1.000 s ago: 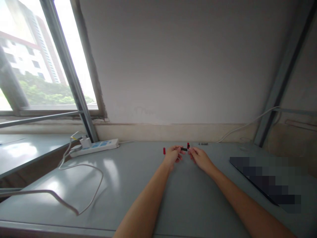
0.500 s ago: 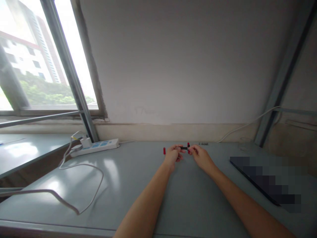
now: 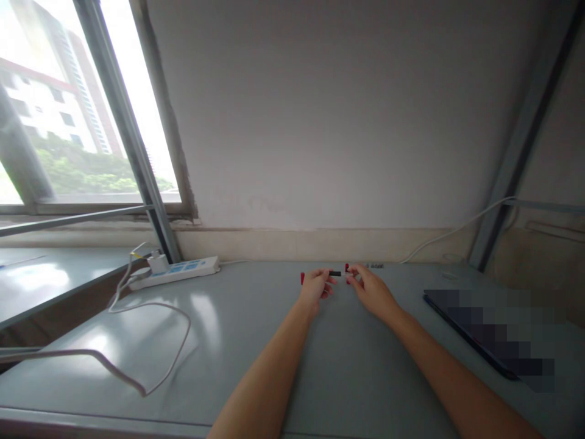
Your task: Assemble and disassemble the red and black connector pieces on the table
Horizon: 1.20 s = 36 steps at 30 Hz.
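My left hand (image 3: 316,286) is closed on a thin black rod (image 3: 335,274) that points right. Close to the rod's right end, my right hand (image 3: 369,291) pinches a small pale piece (image 3: 346,274); whether it touches the rod is too small to tell. A small red piece (image 3: 347,267) shows at my right fingertips. Another red piece (image 3: 302,278) stands on the grey table just left of my left hand. Several small dark pieces (image 3: 375,266) lie behind my right hand.
A white power strip (image 3: 196,266) with a plug lies at the back left, its cable (image 3: 183,311) looping over the table (image 3: 247,341). A dark flat object (image 3: 470,335), partly pixelated, lies at the right. Metal posts (image 3: 158,213) stand at both sides.
Both hands have shifted very slightly. My left hand and the black rod are a little farther left, and a pale piece now shows between the rod and my right fingertips.
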Each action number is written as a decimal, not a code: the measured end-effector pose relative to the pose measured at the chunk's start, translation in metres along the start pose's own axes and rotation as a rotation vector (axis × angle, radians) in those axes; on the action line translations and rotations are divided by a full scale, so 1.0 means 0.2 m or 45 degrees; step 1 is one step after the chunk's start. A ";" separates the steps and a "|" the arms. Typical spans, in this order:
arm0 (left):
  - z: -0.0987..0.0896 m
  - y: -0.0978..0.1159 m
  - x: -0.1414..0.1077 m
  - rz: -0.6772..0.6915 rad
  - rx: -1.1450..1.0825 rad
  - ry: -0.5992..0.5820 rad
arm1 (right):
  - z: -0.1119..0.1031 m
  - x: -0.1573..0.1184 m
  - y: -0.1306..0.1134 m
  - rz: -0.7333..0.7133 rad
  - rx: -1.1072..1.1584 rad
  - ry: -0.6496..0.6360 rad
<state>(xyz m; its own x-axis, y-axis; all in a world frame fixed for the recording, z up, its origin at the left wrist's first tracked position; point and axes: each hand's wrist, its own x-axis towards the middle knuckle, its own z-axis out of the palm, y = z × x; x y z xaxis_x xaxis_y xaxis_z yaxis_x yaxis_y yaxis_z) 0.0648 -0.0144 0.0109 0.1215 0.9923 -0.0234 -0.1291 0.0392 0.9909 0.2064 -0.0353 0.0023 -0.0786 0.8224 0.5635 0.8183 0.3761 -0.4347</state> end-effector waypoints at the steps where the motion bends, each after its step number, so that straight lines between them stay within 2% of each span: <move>1: 0.00 0.00 0.00 0.005 0.013 -0.004 | 0.00 0.00 0.00 -0.005 0.009 -0.015; 10: 0.01 0.00 -0.01 0.073 0.130 0.018 | 0.02 0.00 0.00 -0.047 -0.019 -0.076; 16: 0.01 0.00 -0.02 0.100 0.118 -0.113 | 0.00 0.00 0.00 -0.015 -0.069 -0.085; 20: 0.01 -0.01 -0.01 0.088 0.109 -0.141 | 0.00 -0.01 -0.01 0.031 -0.140 -0.108; 25: 0.01 -0.01 0.00 0.102 0.101 -0.070 | -0.02 -0.01 0.01 0.189 -0.315 -0.241; 28: 0.01 -0.02 0.01 0.123 0.233 -0.005 | -0.02 -0.01 0.05 0.371 -0.370 -0.312; 30: 0.02 -0.05 0.03 0.212 0.407 0.051 | -0.02 0.00 0.07 0.451 -0.358 -0.325; 33: 0.03 -0.09 0.05 0.414 0.711 0.109 | -0.02 0.00 0.10 0.485 -0.315 -0.313; 36: 0.05 -0.12 0.05 0.481 0.912 0.084 | -0.01 0.00 0.11 0.487 -0.296 -0.291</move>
<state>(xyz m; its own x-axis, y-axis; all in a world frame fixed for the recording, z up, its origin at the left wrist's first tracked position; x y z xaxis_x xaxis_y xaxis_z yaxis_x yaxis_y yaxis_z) 0.0788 -0.0075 -0.0121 0.1348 0.9292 0.3442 0.5144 -0.3625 0.7772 0.2252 -0.0279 -0.0051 0.1501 0.9650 0.2150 0.9160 -0.0539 -0.3975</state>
